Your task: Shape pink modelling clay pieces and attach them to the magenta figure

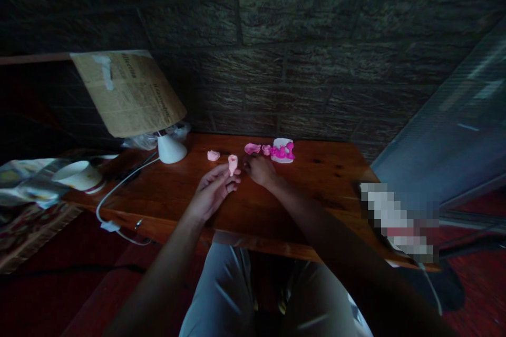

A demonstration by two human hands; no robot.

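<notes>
My left hand pinches a pale pink clay rosebud by its narrow lower end, above the table. To the right, my right hand rests low over the wood with bent fingers; anything between the fingertips is too small or hidden to make out. Just beyond it lie a flattened bright pink clay piece and a small pink clay flower. Several more magenta clay pieces sit joined on a white patch. Behind my left hand is a pale pink clay lump.
A lamp with a newsprint shade stands at the table's left, its white cord hanging over the front edge. A paper cup lies farther left. A blurred-out object is at the right edge. A stone-pattern wall rises behind.
</notes>
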